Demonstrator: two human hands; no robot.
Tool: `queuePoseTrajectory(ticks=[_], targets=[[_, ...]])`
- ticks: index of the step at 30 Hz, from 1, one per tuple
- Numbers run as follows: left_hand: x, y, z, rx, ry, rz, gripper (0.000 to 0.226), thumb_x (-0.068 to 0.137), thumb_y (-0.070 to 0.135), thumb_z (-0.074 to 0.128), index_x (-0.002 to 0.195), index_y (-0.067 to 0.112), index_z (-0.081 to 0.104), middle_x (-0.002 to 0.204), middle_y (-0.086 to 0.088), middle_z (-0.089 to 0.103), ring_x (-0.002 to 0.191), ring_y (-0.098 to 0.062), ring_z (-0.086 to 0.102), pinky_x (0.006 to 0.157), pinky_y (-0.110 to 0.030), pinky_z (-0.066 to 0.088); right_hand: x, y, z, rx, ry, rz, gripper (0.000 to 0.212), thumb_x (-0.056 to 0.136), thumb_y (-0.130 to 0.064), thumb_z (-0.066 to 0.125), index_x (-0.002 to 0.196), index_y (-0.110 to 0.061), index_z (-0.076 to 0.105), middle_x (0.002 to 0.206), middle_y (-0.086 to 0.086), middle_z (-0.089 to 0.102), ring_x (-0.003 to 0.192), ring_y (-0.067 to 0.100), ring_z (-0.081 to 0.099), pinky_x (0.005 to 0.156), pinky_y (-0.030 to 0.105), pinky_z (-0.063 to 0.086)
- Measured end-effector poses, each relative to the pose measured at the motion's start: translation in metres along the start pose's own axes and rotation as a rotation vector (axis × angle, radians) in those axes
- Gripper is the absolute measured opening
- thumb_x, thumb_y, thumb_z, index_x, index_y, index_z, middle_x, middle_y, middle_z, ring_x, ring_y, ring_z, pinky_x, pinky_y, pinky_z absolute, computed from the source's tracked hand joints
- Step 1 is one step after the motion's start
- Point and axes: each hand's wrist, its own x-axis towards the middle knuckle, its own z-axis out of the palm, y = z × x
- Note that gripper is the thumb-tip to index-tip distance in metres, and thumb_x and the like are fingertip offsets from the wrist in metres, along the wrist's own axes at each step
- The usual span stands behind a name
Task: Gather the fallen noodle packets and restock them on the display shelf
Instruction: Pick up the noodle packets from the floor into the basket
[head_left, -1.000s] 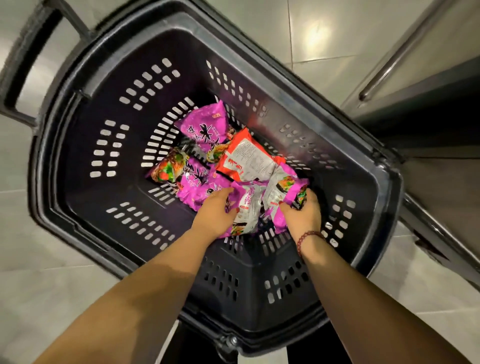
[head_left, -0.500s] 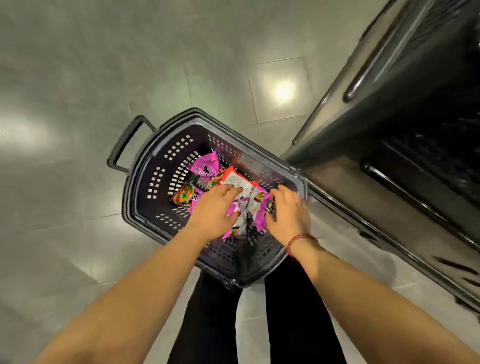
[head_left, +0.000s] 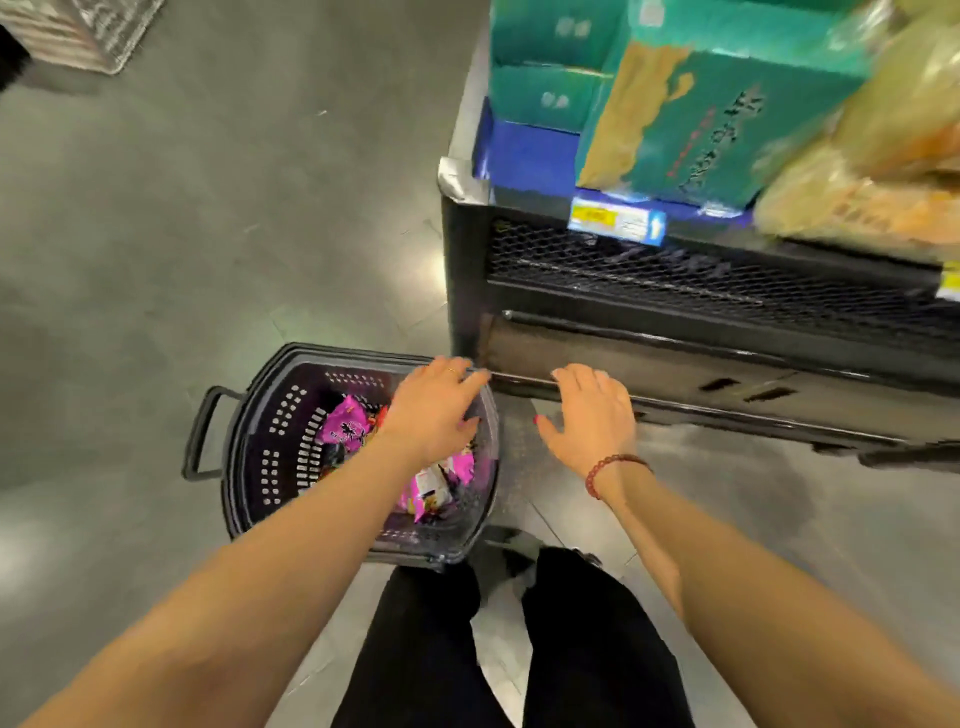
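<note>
A: Delta vs 0.5 s ago: both hands are up and off the packets (head_left: 345, 426), nothing carried out. The view has swung up, and the shelf (head_left: 675, 291) now fills the top right.

B: Grip state?

A: Left hand (head_left: 434, 410): grip wide, fingers straight and spread, holding nothing. In view it sits over the far-right rim of the basket (head_left: 260, 415), fingertips pointing at the shelf base. Ring (head_left: 452, 370) on 1 finger.
Right hand (head_left: 592, 415): grip wide too, empty, back of the hand up. It's over the floor (head_left: 156, 260) just right of the basket, in front of the shelf base. Red bead bracelet (head_left: 613, 467) on the wrist.

B: Either hand touching the shelf?

A: Can't tell. Both sets of fingertips overlap the rail (head_left: 519, 378) along the base; contact vs hover isn't resolvable.

B: Packets?

A: In the basket, loose pile on the bottom. 1 pink one shows left of the left forearm, more pink and white ones to its right. The rest are hidden under the arm, so no count.

B: Basket position?

A: On the floor, just beside the shelf's left corner, handle (head_left: 202, 431) pointing away from it.

B: Shelf load?

A: Green boxes (head_left: 717, 114) on the deck, yellowish bags (head_left: 883, 156) at the right (blurred), a price tag (head_left: 615, 223) on the front edge, black mesh below.
</note>
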Motion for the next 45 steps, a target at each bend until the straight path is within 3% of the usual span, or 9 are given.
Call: queuePoseTrajectory(ticks=[7,15,20,29,45], targets=[[0.043,0.132,-0.020,0.094,-0.036,0.177,0.060,0.085,0.037,0.064,0.138,0.016,0.047,0.133,-0.008,0.053,0.120,-0.031,0.048,0.095,-0.043,0.045,-0.077,0.135,-0.031,0.096,0.082,0.226,0.060,0.087,-0.051,0.057,0.136,-0.020,0.043,0.134,0.002,0.049,0.124,0.024,0.043,0.106,0.036,0.031],[0.101,0.355,-0.006,0.090,-0.039,0.311,0.058,0.090,0.041,0.058,0.143,0.021,0.042,0.136,-0.004,0.050,0.125,-0.027,0.046,0.098,-0.040,0.044,-0.210,0.343,-0.058,0.139,0.135,0.464,0.060,0.088,-0.053,0.058,0.135,-0.018,0.045,0.133,0.005,0.050,0.123,0.026,0.044,0.099,0.037,0.035],[0.137,0.486,0.002,0.085,-0.046,0.486,0.053,0.086,0.037,0.061,0.135,0.018,0.050,0.125,-0.007,0.056,0.117,-0.031,0.051,0.091,-0.041,0.047,-0.292,0.438,-0.074,0.184,0.218,0.679,0.060,0.087,-0.053,0.058,0.136,-0.019,0.044,0.133,0.004,0.050,0.123,0.026,0.043,0.096,0.036,0.035],[0.192,0.711,0.014,0.129,-0.084,0.909,0.052,0.089,0.037,0.060,0.136,0.020,0.048,0.128,-0.006,0.055,0.120,-0.029,0.049,0.091,-0.039,0.043,-0.410,0.569,-0.080,0.272,0.319,1.067,0.060,0.086,-0.052,0.060,0.134,-0.018,0.046,0.132,0.008,0.051,0.122,0.028,0.045,0.098,0.039,0.037],[0.368,1.015,0.052,0.170,-0.183,1.238,0.055,0.088,0.041,0.062,0.136,0.019,0.048,0.129,-0.005,0.054,0.122,-0.027,0.049,0.092,-0.040,0.046,-0.458,0.824,-0.108,0.360,0.391,1.460,0.059,0.087,-0.051,0.059,0.135,-0.020,0.045,0.133,0.002,0.050,0.126,0.023,0.042,0.102,0.036,0.036]])
